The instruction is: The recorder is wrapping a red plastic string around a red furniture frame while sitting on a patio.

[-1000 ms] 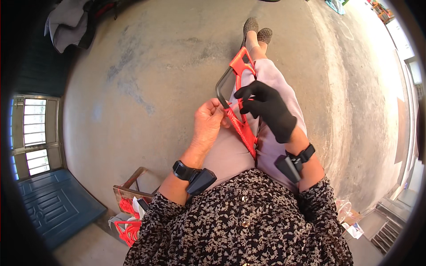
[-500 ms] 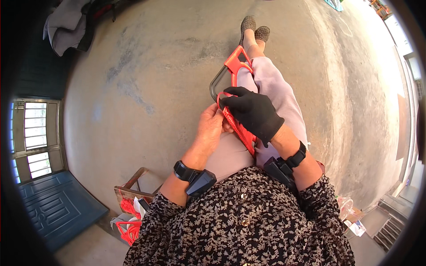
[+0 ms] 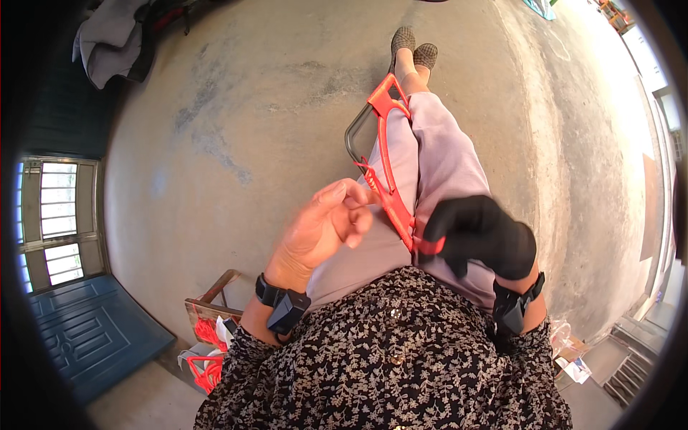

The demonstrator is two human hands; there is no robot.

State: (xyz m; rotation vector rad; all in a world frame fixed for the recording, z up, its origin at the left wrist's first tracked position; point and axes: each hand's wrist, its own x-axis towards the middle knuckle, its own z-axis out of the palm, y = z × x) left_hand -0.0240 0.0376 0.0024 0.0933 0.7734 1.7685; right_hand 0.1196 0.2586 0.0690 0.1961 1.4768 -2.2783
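Note:
Across my thighs lies a long, narrow red frame (image 3: 388, 154) with a dark grey bent bar (image 3: 349, 136) on its left side. Red cord (image 3: 370, 178) is coiled along part of the frame, with loose ends sticking out. Bare, my left hand (image 3: 326, 222) is just left of the coils, its fingers half bent and apart, with nothing visible in them. My right hand (image 3: 484, 236), in a black glove and blurred, is right of the frame's near end. Its fingers are closed on a red strand; the strand's full run cannot be made out.
My legs (image 3: 451, 150) stretch forward over the concrete floor (image 3: 272, 136). At lower left, a wooden stool (image 3: 213, 304) stands by red cord bundles (image 3: 209, 373). Bags and papers (image 3: 573, 362) lie at lower right. A blue panelled door (image 3: 97, 333) is at far left.
My right hand has pulled away from the frame, down and to the right. My left hand has let go and drawn back slightly, leaving the coiled cord on the frame in sight.

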